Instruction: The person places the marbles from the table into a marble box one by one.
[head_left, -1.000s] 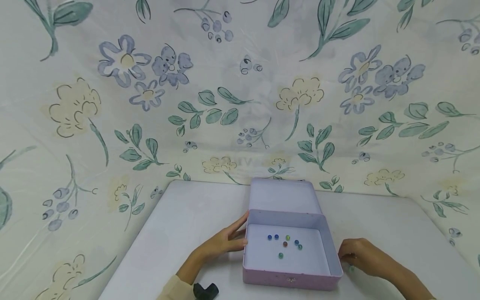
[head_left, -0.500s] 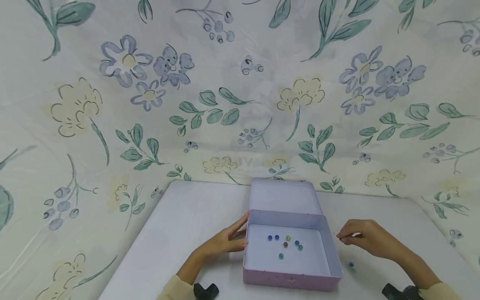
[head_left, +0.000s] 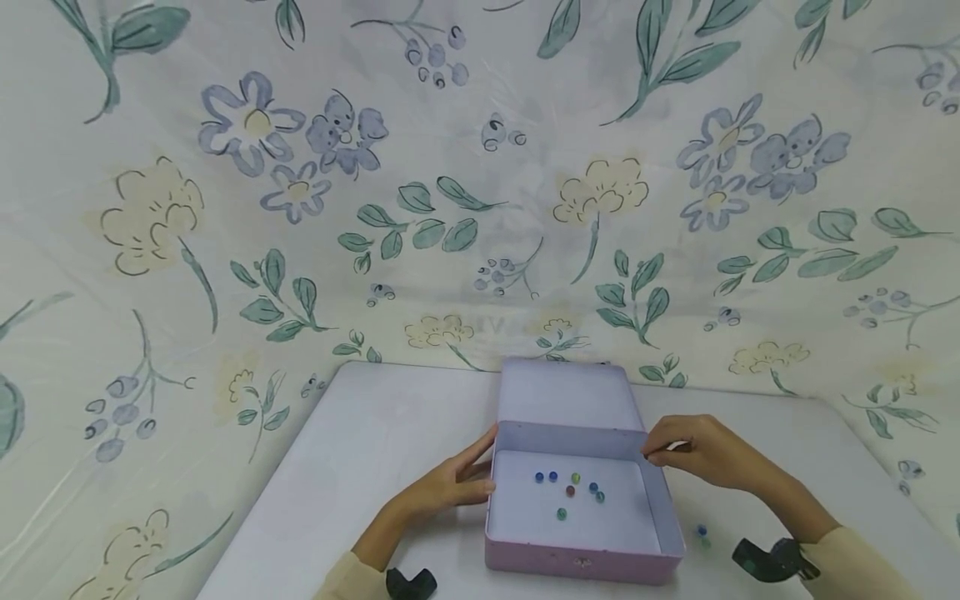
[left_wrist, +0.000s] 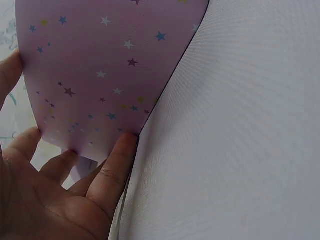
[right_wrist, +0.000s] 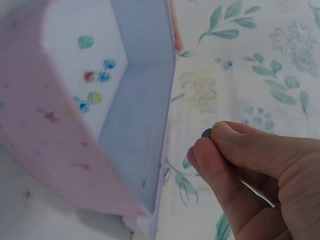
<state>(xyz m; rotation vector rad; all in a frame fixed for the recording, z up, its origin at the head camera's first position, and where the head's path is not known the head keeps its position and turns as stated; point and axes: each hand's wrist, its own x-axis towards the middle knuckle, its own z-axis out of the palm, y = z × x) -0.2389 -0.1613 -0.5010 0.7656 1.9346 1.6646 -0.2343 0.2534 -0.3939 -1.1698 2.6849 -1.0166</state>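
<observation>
A pink tin box [head_left: 581, 565] with star prints stands on the table, its lid [head_left: 566, 392] tipped back. Several glass marbles lie on its floor, among them a red marble [head_left: 571, 492] and a green marble [head_left: 562, 514]. My left hand [head_left: 442, 487] rests its fingertips on the box's left wall [left_wrist: 100, 75]. Over the right rim hovers my right hand [head_left: 705, 450], pinching a small dark marble [right_wrist: 206, 133] between thumb and fingers; most of it is hidden by the fingertips.
A blue marble [head_left: 702, 530] and a pale green marble [head_left: 705, 542] lie on the white table [head_left: 382, 417] to the right of the box. A flowered cloth [head_left: 450, 167] hangs behind the table. Each wrist wears a black mount.
My right hand has risen from the table beside the box and moved left to the right rim with the marble, uncovering two marbles on the table. The left hand stays put.
</observation>
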